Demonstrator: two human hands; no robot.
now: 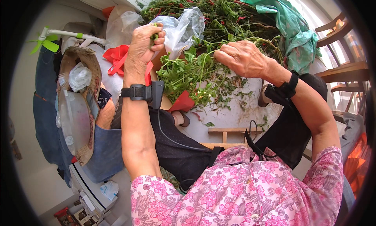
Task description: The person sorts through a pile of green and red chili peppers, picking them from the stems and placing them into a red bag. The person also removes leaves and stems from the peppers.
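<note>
My left hand [145, 44] is raised at the upper left, fingers curled around small green pieces [154, 36], possibly pods or leaves, mostly hidden by the fingers. Pinched in my right hand [242, 58] is the stem of a leafy green plant [188, 70], whose leaves hang to the left and down. Small pale buds or flowers show low on it. Beyond both hands lies a large heap of uprooted chili pepper plants [232, 23], dotted with red peppers. A clear plastic bag [182, 29] stands partly open just right of my left hand.
Loose leaves [229, 91] litter the pale floor between my feet. A green cloth [288, 26] drapes over the heap's right side. Red fabric [116, 57] lies by my left wrist. To the left is a worn oval basket [80, 54] with plastic items; wooden chairs [343, 70] stand right.
</note>
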